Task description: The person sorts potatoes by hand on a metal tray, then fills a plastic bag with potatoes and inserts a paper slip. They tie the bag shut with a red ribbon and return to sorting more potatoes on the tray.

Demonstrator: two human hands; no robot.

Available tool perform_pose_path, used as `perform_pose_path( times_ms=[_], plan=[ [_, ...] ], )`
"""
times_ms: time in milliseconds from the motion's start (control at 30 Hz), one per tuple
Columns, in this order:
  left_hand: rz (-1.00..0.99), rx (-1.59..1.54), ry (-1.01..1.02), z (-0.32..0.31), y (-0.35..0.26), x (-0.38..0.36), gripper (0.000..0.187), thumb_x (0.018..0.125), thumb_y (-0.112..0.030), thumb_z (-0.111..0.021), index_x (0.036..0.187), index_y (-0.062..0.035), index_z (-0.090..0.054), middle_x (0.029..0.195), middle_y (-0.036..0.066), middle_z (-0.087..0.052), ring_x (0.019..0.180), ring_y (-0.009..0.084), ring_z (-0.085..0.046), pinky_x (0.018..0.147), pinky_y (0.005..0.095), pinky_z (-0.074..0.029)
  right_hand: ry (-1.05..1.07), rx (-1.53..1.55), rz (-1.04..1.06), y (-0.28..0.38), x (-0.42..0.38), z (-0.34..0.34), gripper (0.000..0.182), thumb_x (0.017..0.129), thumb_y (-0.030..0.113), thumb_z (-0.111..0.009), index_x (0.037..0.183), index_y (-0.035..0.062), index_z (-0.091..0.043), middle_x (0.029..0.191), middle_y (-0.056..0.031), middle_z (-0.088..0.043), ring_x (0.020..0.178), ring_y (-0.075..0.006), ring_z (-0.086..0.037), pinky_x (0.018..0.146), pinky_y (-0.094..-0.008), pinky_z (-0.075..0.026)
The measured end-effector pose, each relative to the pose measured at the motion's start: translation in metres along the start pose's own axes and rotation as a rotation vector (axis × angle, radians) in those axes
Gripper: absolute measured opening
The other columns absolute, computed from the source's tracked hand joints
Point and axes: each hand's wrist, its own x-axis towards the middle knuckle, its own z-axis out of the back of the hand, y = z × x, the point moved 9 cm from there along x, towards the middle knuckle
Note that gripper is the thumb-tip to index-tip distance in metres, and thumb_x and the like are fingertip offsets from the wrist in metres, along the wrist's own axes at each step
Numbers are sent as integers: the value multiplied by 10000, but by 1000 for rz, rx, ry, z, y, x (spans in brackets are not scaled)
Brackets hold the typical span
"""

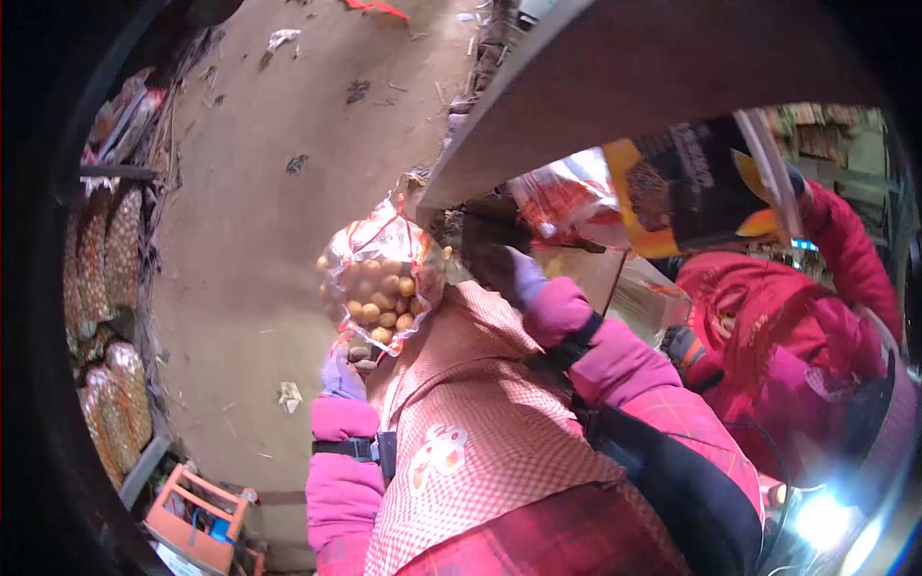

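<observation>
A clear plastic bag with red trim and red ties holds several round, brown, potato-like pieces. It is left of my checked apron, in front of me. At its lower end my left hand, in a glove with a lavender cuff, is closed on the bag's edge; part of the fingers is hidden. My right hand, in a dark glove with a lavender cuff, is apart from the bag, beside the slanting board. Shadow hides its fingers, so its grip does not show.
A wide board slants across the upper right. Beside me a person in red clothes is near a black and yellow printed sack. Filled net bags line the left wall. An orange stool-like frame stands lower left on the dirt floor.
</observation>
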Motion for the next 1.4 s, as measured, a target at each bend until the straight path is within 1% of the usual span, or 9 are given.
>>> perform_pose_path(
  times_ms=[33,233,367,500,567,633,900,1100,1400],
  plan=[
    [44,-132,119,6,12,18,333,977,-282,-457,1243,-90,-514,733,8,-473,542,113,-417,517,249,-425,-22,-442,-64,29,-17,26,287,926,218,-576,1163,59,-609,1108,-114,-658,980,-200,-627,840,-334,-503],
    [101,-49,-22,4,-8,0,310,969,-238,-464,1237,-86,-495,702,-18,-389,560,96,-334,508,243,-354,-63,-45,-324,-11,-82,39,293,926,246,-574,1148,57,-608,1005,-98,-674,941,-188,-629,838,-308,-491],
    [88,-87,80,-2,-14,-1,165,947,-173,-461,1086,-88,-485,696,-7,-388,559,101,-334,542,275,-348,-23,-114,68,63,-92,30,277,921,200,-589,1138,29,-616,1035,-139,-658,953,-219,-632,867,-327,-483],
    [115,17,22,-8,-21,-7,196,931,-161,-478,1103,-66,-478,706,21,-412,545,152,-388,552,304,-383,45,-107,76,105,-102,43,284,957,148,-567,1200,3,-591,1062,-73,-650,982,-136,-595,885,-277,-476],
    [77,-44,68,2,-14,7,262,937,-182,-490,1171,-65,-472,741,46,-457,555,158,-405,567,324,-414,104,285,-202,45,-100,43,274,974,196,-547,1193,43,-606,970,-16,-633,868,-81,-585,765,-236,-481],
    [81,-36,53,11,-6,13,273,940,-186,-494,1187,-73,-469,762,53,-480,561,159,-412,562,327,-418,94,-60,-272,10,-114,45,264,959,225,-570,1111,22,-643,927,-47,-635,857,-108,-582,778,-251,-483],
    [112,-56,-72,7,-14,-6,313,978,-174,-472,1252,-23,-472,808,107,-531,605,173,-494,492,284,-449,45,150,-435,-32,-88,55,267,962,303,-549,1125,109,-631,784,23,-611,557,-51,-453,477,-216,-352],
    [175,-51,-73,20,-7,-17,426,948,-277,-517,1274,-6,-470,816,113,-545,584,158,-507,511,271,-468,164,1,-521,-47,-75,14,318,966,326,-552,1148,74,-619,934,-58,-669,782,-133,-610,669,-267,-477],
    [97,4,13,34,-3,-9,461,954,-299,-530,1262,38,-467,869,113,-580,630,147,-569,543,274,-486,224,-6,-522,-87,-85,-50,288,956,269,-549,1125,46,-618,930,-40,-650,792,-136,-591,722,-278,-494]
  ],
)
